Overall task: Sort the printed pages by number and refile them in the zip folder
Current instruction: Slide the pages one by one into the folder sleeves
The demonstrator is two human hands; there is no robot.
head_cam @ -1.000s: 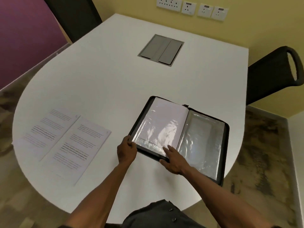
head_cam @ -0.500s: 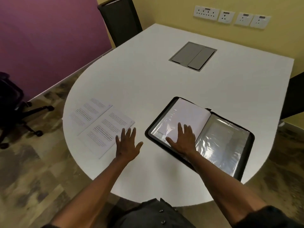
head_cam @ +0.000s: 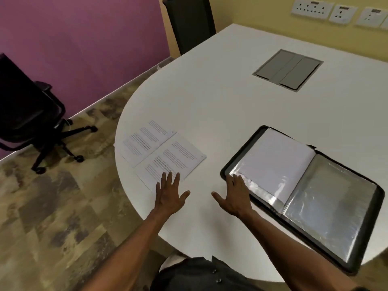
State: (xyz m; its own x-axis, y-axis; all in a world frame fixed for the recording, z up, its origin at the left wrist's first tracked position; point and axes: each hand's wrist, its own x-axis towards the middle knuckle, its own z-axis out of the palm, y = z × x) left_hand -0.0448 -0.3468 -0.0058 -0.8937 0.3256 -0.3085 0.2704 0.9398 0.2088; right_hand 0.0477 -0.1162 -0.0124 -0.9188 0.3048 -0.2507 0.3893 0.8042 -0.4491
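A black zip folder [head_cam: 369, 234] lies open on the white table [head_cam: 220, 106], its clear plastic sleeves showing and a white sheet [head_cam: 275, 162] in the left-hand sleeve. Two printed pages lie side by side at the table's left edge: the nearer page [head_cam: 174, 162] and the farther page [head_cam: 144, 139]. My left hand [head_cam: 169, 195] is flat and open, its fingertips on the near corner of the nearer page. My right hand [head_cam: 236, 196] is open with spread fingers, its fingertips touching the folder's near left corner. Neither hand holds anything.
A grey cable hatch [head_cam: 288, 69] is set in the tabletop at the back. One black office chair [head_cam: 27, 114] stands on the floor to the left, another [head_cam: 190, 22] at the table's far side. Wall sockets [head_cam: 327, 11] line the yellow wall.
My left hand let go of the folder's edge and moved left onto the nearer printed page. My right hand slid off the sleeve to the folder's corner. The view swung left.
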